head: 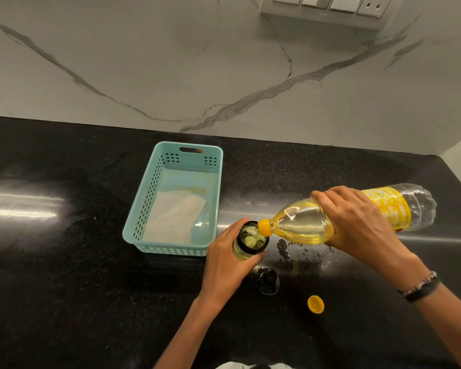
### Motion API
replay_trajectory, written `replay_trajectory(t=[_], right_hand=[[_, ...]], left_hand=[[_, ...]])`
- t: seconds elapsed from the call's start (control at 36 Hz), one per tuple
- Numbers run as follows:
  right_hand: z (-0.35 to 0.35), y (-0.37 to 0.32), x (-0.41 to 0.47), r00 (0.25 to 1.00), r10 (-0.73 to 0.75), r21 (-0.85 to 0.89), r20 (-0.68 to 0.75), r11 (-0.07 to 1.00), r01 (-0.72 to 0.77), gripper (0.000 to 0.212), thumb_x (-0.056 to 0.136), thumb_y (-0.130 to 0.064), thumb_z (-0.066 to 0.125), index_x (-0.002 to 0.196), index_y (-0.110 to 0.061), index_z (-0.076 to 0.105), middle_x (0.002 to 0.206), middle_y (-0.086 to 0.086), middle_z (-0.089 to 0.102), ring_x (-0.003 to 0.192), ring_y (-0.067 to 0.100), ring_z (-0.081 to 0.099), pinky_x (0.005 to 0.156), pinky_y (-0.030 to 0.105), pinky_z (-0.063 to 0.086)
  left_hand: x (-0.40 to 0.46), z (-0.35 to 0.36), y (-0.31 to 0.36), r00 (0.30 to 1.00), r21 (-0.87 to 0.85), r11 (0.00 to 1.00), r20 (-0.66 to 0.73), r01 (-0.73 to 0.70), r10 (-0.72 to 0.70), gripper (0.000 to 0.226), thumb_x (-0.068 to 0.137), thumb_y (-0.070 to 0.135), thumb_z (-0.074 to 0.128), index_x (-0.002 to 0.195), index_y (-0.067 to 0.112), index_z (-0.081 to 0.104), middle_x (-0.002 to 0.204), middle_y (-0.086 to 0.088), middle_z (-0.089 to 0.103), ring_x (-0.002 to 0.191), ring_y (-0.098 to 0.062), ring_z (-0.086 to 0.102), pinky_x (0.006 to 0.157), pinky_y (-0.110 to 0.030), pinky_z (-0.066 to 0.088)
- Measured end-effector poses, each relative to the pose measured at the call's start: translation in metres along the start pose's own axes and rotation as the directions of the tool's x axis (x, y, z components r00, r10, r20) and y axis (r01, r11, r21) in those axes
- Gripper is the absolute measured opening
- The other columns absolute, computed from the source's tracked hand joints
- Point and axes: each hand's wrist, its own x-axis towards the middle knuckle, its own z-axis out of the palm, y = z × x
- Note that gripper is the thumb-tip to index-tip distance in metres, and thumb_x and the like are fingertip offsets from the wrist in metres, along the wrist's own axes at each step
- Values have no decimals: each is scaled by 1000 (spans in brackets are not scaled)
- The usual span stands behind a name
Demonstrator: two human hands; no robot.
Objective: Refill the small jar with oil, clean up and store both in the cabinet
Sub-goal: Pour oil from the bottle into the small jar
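We see the small jar [246,242] standing on the black worktop [64,288], just in front of the near right corner of the blue basket [144,209]. Its top is open and there is yellow oil inside. Our left hand [228,265] is wrapped around the jar and holds it. Our right hand [357,222] grips the big oil bottle [304,225] around its middle. The bottle is tipped on its side, and its yellow neck rests right over the mouth of the jar. Some oil sits low in the bottle near the neck.

Close to us on the worktop sits a dark lid [267,281], and to its right lies a yellow cap [316,304]. A few wet spots [285,249] shine on the worktop under the bottle. Inside the basket lies a white paper [173,217]. Behind it all is a grey marble wall [171,62].
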Motion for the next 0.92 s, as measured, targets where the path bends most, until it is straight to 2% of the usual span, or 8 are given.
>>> replay_trajectory(t=[0.11, 0.25, 0.42, 0.56, 0.67, 0.92], right_hand=[[0, 0, 0, 1000, 0, -5, 4, 1000, 0, 79, 44, -28, 94, 111, 0, 63, 94, 14, 68, 86, 32, 64, 76, 41, 54], [0, 0, 0, 1000, 2, -4, 7, 1000, -2, 79, 44, -27, 94, 112, 0, 63, 95, 14, 68, 87, 32, 64, 76, 43, 54], [0, 0, 1, 1000, -1, -3, -20, 1000, 1, 72, 46, -26, 92, 107, -1, 64, 90, 13, 68, 83, 32, 64, 74, 41, 54], [1, 1, 1, 1000, -2, -8, -13, 1000, 2, 74, 46, -25, 92, 109, -1, 64, 92, 13, 68, 84, 32, 64, 75, 42, 54], [1, 1, 1, 1000, 1, -10, -6, 1000, -1, 76, 46, -27, 92, 111, -1, 63, 93, 13, 68, 85, 32, 64, 76, 42, 54], [0, 0, 1, 1000, -1, -18, -11, 1000, 1, 76, 44, -25, 92, 110, 0, 64, 92, 13, 68, 85, 32, 64, 75, 42, 54]], left_hand=[[0, 0, 0, 1000, 0, 1000, -4, 7, -7, 65, 67, 32, 84, 126, 30, 56, 110, 29, 56, 107, 11, 54, 90, -7, 43], [0, 0, 2, 1000, -8, 1000, -3, 7, -7, 65, 67, 30, 85, 125, 33, 54, 108, 35, 52, 105, 16, 52, 88, -3, 41], [-1, -1, 2, 1000, -14, 1000, 0, 12, -12, 65, 67, 30, 85, 125, 29, 57, 110, 27, 58, 106, 9, 55, 90, -7, 43], [-1, -1, 1, 1000, -5, 1000, -1, 28, -28, 66, 67, 33, 85, 127, 26, 57, 115, 17, 62, 107, 4, 57, 92, -11, 45], [-1, -1, 2, 1000, -6, 1000, 2, 30, -30, 66, 67, 32, 85, 127, 26, 57, 114, 17, 63, 107, 3, 58, 91, -9, 44], [-1, 0, 1, 999, -3, 999, 1, 45, -45, 70, 66, 34, 85, 129, 23, 57, 117, 12, 64, 109, -1, 58, 94, -16, 47]])
